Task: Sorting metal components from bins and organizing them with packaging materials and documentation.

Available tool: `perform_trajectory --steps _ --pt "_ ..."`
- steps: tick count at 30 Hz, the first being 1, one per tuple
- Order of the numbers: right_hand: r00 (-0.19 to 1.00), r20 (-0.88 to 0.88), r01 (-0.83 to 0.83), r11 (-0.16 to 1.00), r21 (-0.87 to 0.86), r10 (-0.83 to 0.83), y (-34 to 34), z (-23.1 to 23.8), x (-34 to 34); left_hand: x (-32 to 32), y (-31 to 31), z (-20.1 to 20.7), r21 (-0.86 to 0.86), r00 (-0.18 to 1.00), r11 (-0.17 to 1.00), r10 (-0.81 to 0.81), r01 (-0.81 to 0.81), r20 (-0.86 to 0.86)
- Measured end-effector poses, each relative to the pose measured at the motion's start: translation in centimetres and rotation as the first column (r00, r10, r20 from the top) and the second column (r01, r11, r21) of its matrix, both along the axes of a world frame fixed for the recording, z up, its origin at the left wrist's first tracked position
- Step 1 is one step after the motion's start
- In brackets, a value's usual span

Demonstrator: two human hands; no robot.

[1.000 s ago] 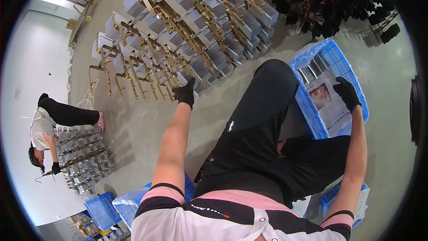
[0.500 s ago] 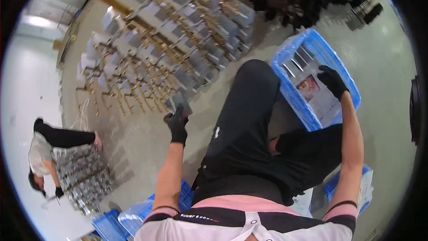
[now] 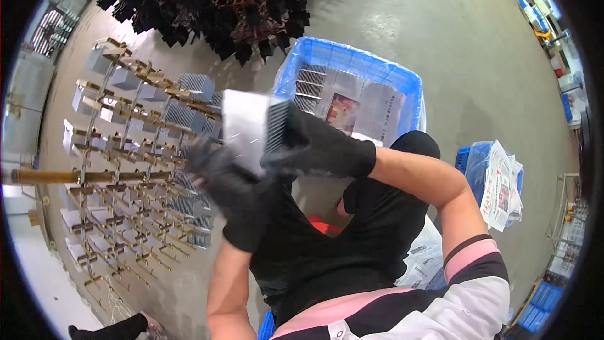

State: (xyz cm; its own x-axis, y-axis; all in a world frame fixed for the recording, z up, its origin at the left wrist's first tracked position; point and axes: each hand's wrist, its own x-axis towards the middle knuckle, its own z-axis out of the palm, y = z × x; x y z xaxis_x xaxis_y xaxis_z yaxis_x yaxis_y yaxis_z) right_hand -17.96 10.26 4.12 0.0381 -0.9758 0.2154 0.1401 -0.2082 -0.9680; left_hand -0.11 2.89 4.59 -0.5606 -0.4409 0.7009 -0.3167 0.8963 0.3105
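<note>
A silver metal heat sink (image 3: 248, 127) with a smooth face and a row of thin fins stands tilted before me. My right hand (image 3: 314, 145), in a dark glove, grips its finned side. Against its lower left is my left hand (image 3: 233, 179), also gloved; motion smears its fingers, so their grip is unclear. Just beyond the hands, a blue plastic crate (image 3: 377, 60) lined with clear film holds several finned heat sinks (image 3: 310, 85) along its left side. Printed paper (image 3: 384, 110) lies in the crate beside them.
A brass-coloured rack (image 3: 126, 182) hung with heat sinks stands close on my left, a pole (image 3: 50, 177) running through it. Dark parts (image 3: 207, 6) hang in a mass beyond. A film-lined blue basket (image 3: 479, 162) with newspapers sits at right. Another person's leg (image 3: 116, 327) shows lower left.
My view has turned toward the crate and rack. The right hand has left the crate; both hands have come together at a heat sink, and the left has moved in from the side.
</note>
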Motion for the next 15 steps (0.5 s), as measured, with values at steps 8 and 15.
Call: perform_trajectory --steps 8,15 --pt "0.570 -0.764 0.616 0.773 0.153 -0.302 -0.8 -11.5 -17.1 -4.8 0.4 -2.2 0.158 0.952 0.984 -0.124 0.082 0.279" --pt "0.160 -0.978 0.650 0.731 0.209 0.137 -1.9 -26.9 -26.3 -5.3 -0.2 -3.9 0.236 0.864 0.960 -0.246 0.153 0.439"
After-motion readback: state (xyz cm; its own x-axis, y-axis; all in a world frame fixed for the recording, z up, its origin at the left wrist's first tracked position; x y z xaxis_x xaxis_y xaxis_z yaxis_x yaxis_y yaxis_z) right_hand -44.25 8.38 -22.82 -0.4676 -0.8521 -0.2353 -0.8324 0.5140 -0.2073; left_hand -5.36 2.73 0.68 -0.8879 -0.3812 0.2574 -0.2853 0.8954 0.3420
